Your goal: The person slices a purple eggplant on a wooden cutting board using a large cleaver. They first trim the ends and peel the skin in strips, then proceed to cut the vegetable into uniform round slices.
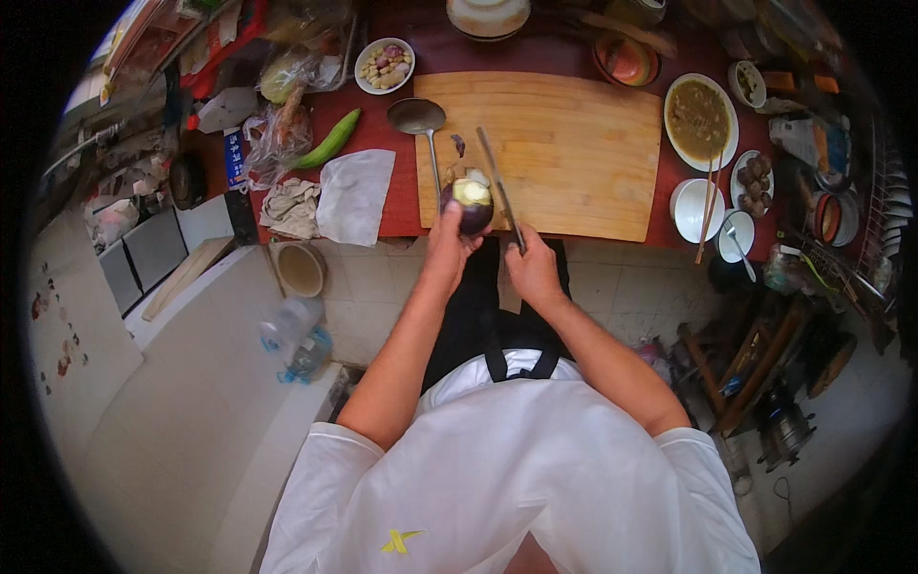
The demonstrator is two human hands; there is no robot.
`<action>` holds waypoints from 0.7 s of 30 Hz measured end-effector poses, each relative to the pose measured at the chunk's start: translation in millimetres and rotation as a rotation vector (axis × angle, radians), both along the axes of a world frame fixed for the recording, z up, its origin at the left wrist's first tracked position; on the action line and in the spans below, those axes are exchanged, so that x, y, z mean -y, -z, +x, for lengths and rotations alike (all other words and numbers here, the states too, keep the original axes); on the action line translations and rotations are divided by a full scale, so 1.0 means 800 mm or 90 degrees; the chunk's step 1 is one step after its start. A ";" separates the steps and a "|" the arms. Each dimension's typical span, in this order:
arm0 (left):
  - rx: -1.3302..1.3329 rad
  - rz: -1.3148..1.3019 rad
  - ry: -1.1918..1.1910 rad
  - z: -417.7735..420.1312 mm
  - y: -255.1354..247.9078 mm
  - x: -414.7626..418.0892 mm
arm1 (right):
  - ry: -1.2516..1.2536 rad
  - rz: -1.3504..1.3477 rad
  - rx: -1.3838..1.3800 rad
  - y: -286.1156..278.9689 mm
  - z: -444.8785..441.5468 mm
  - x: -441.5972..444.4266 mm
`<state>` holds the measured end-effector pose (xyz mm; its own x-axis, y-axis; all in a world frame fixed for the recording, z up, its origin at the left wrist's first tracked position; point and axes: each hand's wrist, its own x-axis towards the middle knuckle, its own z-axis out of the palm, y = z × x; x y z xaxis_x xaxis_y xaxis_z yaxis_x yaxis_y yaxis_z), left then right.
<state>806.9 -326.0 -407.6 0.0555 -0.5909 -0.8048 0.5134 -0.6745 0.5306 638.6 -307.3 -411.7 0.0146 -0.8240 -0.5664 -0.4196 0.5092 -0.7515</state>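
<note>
My left hand (452,240) holds a dark purple eggplant (475,215) over the near left edge of a wooden cutting board (574,158). Pale flesh shows on top of the eggplant, where skin is cut away. In my right hand (531,265) is the handle of a knife (500,179), its blade pointing away from me, just right of the eggplant. A dark scrap of peel (458,146) and some small pale pieces lie on the board beyond the eggplant. A metal ladle (417,116) rests along the board's left edge.
Left of the board are a white cloth (356,194), a crumpled rag (290,208), a green ridged vegetable (331,140) and a bowl of garlic cloves (385,66). To the right stand a soup bowl (699,118), an empty white bowl (697,208) with chopsticks (708,201), and a small bowl with a fork (735,237).
</note>
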 end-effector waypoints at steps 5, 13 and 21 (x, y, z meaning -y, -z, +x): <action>0.377 -0.193 0.185 -0.045 0.002 0.019 | 0.010 -0.006 -0.103 0.003 -0.065 0.009; 0.636 -0.286 0.385 -0.111 0.028 0.039 | 0.036 0.005 -0.096 -0.002 -0.154 0.002; 0.624 -0.292 0.401 -0.137 0.042 0.044 | 0.038 0.008 -0.053 0.003 -0.181 -0.012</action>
<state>697.1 -360.9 -440.9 0.1210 -0.9470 -0.2977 -0.5744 -0.3114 0.7570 494.2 -297.6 -414.0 -0.0824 -0.8146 -0.5742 -0.4491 0.5447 -0.7082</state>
